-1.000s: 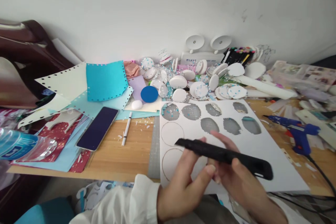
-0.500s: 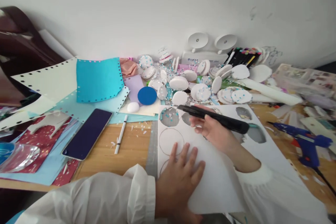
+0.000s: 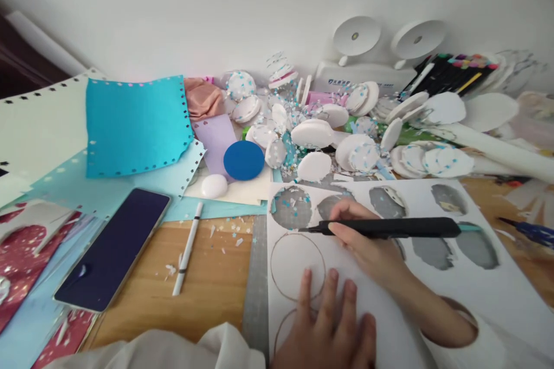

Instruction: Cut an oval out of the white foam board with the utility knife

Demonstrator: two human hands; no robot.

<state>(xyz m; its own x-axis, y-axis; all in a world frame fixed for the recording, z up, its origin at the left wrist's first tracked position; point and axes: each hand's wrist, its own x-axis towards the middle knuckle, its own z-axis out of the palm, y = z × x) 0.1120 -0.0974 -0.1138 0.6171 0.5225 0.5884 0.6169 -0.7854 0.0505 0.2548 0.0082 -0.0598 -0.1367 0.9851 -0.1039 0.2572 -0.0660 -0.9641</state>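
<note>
Though unclear, blue lettering (image 3: 340, 82); cutter (image 3: 398, 228) nearer

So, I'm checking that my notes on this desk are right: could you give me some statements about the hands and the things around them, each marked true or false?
1. The right hand holds a black tool. True.
2. The left hand is gripping the phone. False: it lies on the white sheet with fingers spread.
3. The white pen lies between the phone and the white sheet. True.
4. The white sheet has no holes. False: several are cut in it.
5. The blue disc rests on the phone. False: it is apart from it, farther back.
</note>
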